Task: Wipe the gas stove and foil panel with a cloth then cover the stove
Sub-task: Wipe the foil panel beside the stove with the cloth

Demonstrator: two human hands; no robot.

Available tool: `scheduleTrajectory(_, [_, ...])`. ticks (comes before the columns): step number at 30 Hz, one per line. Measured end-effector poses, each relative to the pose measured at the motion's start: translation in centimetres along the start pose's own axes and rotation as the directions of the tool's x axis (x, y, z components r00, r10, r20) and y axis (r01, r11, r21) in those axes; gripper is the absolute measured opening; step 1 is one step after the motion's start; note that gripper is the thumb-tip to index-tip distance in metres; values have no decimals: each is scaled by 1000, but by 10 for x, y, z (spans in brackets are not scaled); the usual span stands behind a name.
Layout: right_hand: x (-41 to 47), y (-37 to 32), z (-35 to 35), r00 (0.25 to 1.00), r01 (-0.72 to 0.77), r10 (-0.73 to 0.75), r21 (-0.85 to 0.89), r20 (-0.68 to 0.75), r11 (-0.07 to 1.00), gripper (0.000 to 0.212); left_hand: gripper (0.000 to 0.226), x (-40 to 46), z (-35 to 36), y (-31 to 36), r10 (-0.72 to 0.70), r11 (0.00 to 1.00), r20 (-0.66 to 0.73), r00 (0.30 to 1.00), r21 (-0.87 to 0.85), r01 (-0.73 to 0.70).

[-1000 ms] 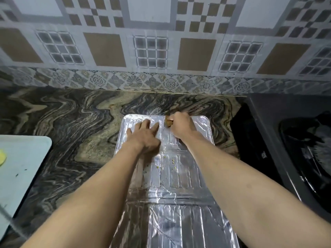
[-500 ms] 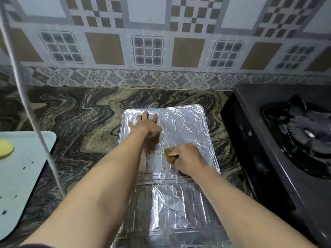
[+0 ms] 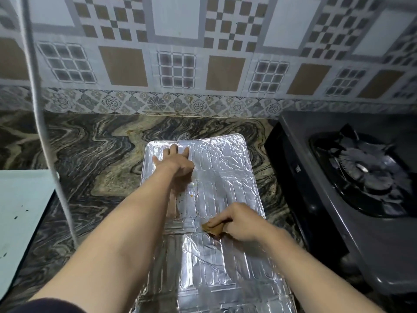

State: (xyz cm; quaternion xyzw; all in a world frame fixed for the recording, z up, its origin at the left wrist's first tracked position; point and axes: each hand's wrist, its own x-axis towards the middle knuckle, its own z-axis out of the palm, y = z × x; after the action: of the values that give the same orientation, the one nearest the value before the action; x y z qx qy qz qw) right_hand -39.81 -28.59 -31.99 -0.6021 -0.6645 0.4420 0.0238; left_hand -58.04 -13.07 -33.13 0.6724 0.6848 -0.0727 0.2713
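Note:
A silver foil panel [image 3: 225, 172] lies flat on the marbled counter, with a fold line across its middle and a few crumbs and stains near its centre. My left hand [image 3: 176, 161] presses flat on the panel's far left part, fingers spread. My right hand [image 3: 241, 222] grips a small brown cloth [image 3: 213, 229] against the foil at the fold line, right of centre. The dark gas stove [image 3: 352, 199] stands to the right, its black burner [image 3: 365, 172] uncovered.
A pale cutting board [image 3: 20, 213] lies at the left edge of the counter. A white cord [image 3: 45, 132] hangs down in front of the left side. The patterned tile wall [image 3: 203, 53] closes the back of the counter [image 3: 94, 159].
My right hand has dragged the cloth from the panel's far edge toward me, down to the fold line. My left hand stays pressed on the far part.

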Motion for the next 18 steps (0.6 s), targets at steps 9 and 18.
scheduleTrajectory(9, [82,-46,-93,963,96,-6,322,-269,942,38,51,3,2,-26,212,972,-308,927,168,-167])
scheduleTrajectory(18, [195,-80,-66,915,31,-147,-297,-375,954,25,60,21,8,-61,159,978,-208,965,169,-125])
